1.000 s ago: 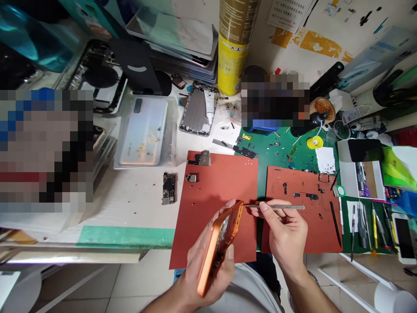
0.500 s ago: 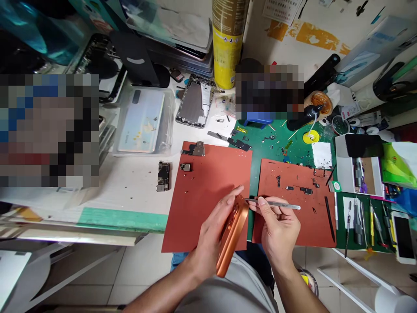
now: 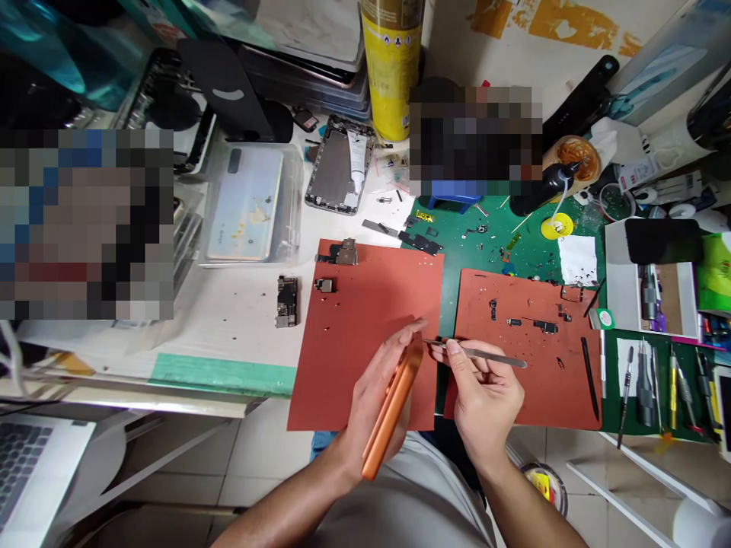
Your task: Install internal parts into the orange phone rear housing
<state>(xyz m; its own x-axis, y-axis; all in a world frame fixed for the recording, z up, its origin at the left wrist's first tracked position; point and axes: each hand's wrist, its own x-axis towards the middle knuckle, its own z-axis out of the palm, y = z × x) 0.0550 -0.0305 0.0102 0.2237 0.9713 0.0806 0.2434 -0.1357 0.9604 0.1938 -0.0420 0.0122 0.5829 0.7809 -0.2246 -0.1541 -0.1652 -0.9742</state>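
Observation:
My left hand (image 3: 374,380) is wrapped around an orange metallic phone housing (image 3: 391,418), held tilted on edge above the front of the left red mat (image 3: 365,342). In my right hand (image 3: 485,388), metal tweezers (image 3: 491,355) are pinched between thumb and fingers. Their tip points left and comes close to the upper end of the housing; I cannot tell whether it touches. The side of the housing that faces my left palm is mostly hidden. On the left mat's far corner lie camera modules (image 3: 344,253), with a smaller module (image 3: 325,285) below them.
A circuit board (image 3: 286,301) lies left of the mat. Small parts (image 3: 545,326) and a black stick (image 3: 590,378) rest on the right red mat (image 3: 531,396). Screwdrivers (image 3: 645,380) line the right side. A yellow can (image 3: 391,84) stands behind, near a boxed phone (image 3: 244,204).
The phone housing has turned in my left hand, so its edge faces up more and the camera bumps no longer show. The tweezers stay near its upper end. The view has shifted slightly.

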